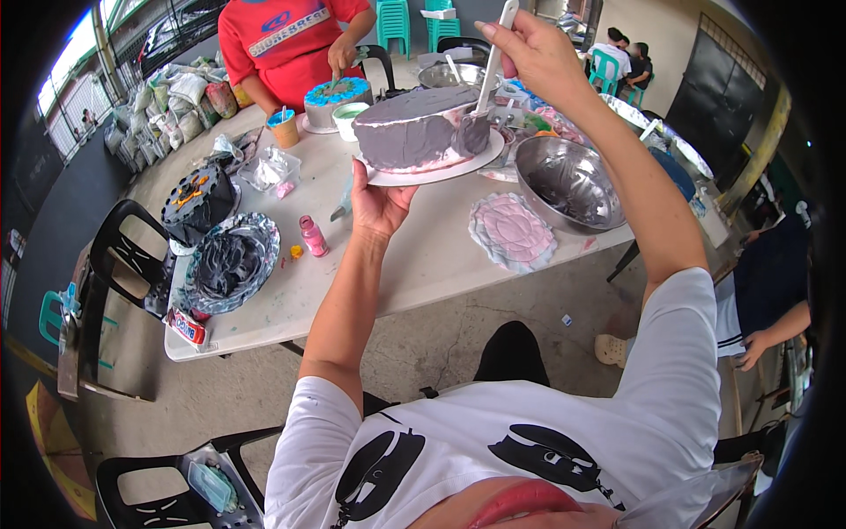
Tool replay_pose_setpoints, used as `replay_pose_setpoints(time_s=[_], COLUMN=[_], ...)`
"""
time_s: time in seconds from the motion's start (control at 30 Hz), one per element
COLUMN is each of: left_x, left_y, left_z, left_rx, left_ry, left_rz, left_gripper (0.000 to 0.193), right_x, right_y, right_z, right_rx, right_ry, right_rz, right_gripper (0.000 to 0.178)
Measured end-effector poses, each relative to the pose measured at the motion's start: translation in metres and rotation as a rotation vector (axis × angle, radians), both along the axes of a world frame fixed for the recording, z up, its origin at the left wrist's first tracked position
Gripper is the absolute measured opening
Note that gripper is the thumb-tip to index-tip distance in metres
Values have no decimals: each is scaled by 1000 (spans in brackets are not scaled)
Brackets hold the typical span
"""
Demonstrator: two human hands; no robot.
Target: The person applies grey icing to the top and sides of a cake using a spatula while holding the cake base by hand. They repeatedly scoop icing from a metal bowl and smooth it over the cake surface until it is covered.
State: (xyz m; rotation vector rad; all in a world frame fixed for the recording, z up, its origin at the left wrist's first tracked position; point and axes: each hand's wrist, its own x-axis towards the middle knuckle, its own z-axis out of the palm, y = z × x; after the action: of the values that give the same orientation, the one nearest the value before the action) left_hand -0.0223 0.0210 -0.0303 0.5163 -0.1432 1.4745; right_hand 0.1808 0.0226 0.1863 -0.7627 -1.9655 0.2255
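Observation:
A round cake (405, 141) coated in grey frosting, with pinkish patches low on its side, rests on a white cake board (449, 172). My left hand (381, 204) holds the board up from beneath, thumb at its edge, fingers partly hidden under it. Raised at the upper right, my right hand (545, 60) is closed round the handle of a white spatula (490, 79). The spatula points down, its lower end against the cake's right side, where the frosting looks rougher and pinker.
Below the cake stretches a white table (405, 273). On it are a steel bowl (573, 185) smeared with grey, a pink-smeared plate (513, 231), a black-smeared plate (232, 264), a pink bottle (313, 236) and a black cake (198, 204). Across it, a person in red (286, 53) works on a blue-topped cake (337, 93).

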Motion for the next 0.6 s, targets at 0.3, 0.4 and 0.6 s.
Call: replay_pose_setpoints(time_s=[0.3,0.4,0.6], left_x=[1,1,1], left_y=[-3,-1,1], left_z=[2,-1,-2], left_rx=[-27,20,-37], left_ry=[65,68,59], left_rz=[-1,-19,33], left_gripper=[62,62,63], right_x=[-1,3,13], right_y=[-14,-18,-16], right_z=[17,28,36], right_rx=[-68,1,27], right_ry=[42,54,98], right_rz=[12,30,-6], right_gripper=[22,23,24])
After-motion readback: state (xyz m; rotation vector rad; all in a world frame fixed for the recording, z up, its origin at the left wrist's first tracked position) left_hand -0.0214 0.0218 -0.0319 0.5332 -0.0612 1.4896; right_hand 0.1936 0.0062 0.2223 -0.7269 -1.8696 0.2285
